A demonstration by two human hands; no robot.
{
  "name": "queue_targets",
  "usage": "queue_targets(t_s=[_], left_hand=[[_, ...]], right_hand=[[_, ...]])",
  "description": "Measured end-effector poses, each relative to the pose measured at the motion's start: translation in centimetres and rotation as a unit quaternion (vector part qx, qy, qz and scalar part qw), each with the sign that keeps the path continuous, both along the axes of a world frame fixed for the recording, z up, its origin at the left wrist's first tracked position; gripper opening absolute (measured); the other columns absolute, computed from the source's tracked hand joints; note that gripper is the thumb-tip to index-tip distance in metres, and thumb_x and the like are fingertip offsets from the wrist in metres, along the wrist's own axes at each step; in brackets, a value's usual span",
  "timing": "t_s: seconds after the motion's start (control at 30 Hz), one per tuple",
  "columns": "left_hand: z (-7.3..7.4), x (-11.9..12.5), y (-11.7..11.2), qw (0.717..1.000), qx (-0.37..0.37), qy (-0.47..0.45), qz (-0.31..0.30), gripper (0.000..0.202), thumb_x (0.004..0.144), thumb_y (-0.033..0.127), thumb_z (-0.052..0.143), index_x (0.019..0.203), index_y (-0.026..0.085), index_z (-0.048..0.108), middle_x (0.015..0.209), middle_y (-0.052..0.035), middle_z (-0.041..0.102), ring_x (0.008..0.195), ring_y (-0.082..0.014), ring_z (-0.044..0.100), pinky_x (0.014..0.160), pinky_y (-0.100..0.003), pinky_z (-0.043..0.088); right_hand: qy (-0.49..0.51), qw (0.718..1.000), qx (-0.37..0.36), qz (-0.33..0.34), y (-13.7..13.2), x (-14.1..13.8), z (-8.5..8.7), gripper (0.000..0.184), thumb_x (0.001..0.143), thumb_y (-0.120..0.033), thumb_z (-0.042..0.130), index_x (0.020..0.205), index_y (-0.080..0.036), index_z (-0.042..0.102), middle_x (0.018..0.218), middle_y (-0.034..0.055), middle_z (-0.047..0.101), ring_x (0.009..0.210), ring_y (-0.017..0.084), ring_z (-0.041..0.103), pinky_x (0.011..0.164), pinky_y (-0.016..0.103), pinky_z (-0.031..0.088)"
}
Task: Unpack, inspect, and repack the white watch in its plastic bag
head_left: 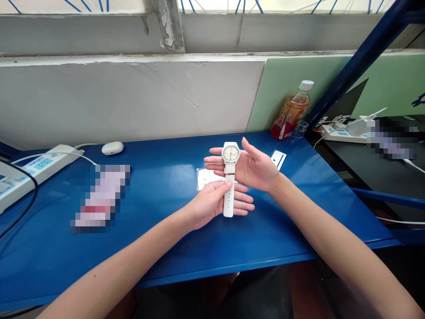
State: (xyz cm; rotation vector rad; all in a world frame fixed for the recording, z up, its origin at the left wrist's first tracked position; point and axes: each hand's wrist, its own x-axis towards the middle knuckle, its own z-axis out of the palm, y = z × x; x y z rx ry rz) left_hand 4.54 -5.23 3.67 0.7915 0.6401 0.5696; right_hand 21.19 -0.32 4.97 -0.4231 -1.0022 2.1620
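Observation:
A white wristwatch with a round pale dial lies lengthwise across both my hands, its strap hanging toward me. My left hand pinches the strap between the thumb on top and the fingers beneath, which stretch out to the right. Palm up, my right hand supports the watch head on its extended fingers, thumb raised away. Behind the hands, a small white packet or card rests on the blue desk, partly covered by them.
At left are a white power strip, an earbud case and a blurred-out phone. A drink bottle stands at the back right near a blue metal post. A white card lies beyond my right wrist.

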Motion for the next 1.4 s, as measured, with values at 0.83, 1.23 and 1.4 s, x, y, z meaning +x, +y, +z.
queue_targets(t_s=[0.83, 1.23, 1.4], left_hand=[[0.49, 0.05, -0.11, 0.999, -0.038, -0.027, -0.002, 0.036, 0.104, 0.022, 0.043, 0.108, 0.0, 0.071, 0.109, -0.0251, 0.073, 0.1, -0.0292, 0.074, 0.096, -0.044, 0.054], [0.43, 0.23, -0.04, 0.997, -0.071, -0.016, 0.009, 0.038, 0.105, 0.02, 0.038, 0.104, 0.002, 0.071, 0.106, -0.0226, 0.074, 0.095, -0.0268, 0.075, 0.094, -0.043, 0.055], [0.61, 0.33, -0.17, 0.998, -0.06, -0.013, 0.019, 0.037, 0.105, 0.02, 0.038, 0.103, 0.003, 0.07, 0.102, -0.0209, 0.075, 0.093, -0.0257, 0.075, 0.092, -0.042, 0.056]], right_hand=[[-0.003, 1.0, -0.02, 0.003, 0.15, 0.31, 0.01, 0.076, 0.1, -0.062, 0.016, 0.124, -0.006, 0.062, 0.134, 0.0199, 0.064, 0.126, 0.028, 0.06, 0.117, 0.046, 0.032], [-0.038, 0.999, -0.033, -0.006, 0.37, 0.22, -0.21, 0.067, 0.099, -0.063, 0.028, 0.115, -0.009, 0.065, 0.128, 0.0191, 0.068, 0.119, 0.027, 0.065, 0.114, 0.044, 0.037], [-0.019, 0.999, -0.028, -0.003, 0.19, 0.25, -0.01, 0.056, 0.099, -0.044, 0.027, 0.121, -0.007, 0.063, 0.129, 0.0175, 0.068, 0.124, 0.026, 0.062, 0.116, 0.045, 0.035]])
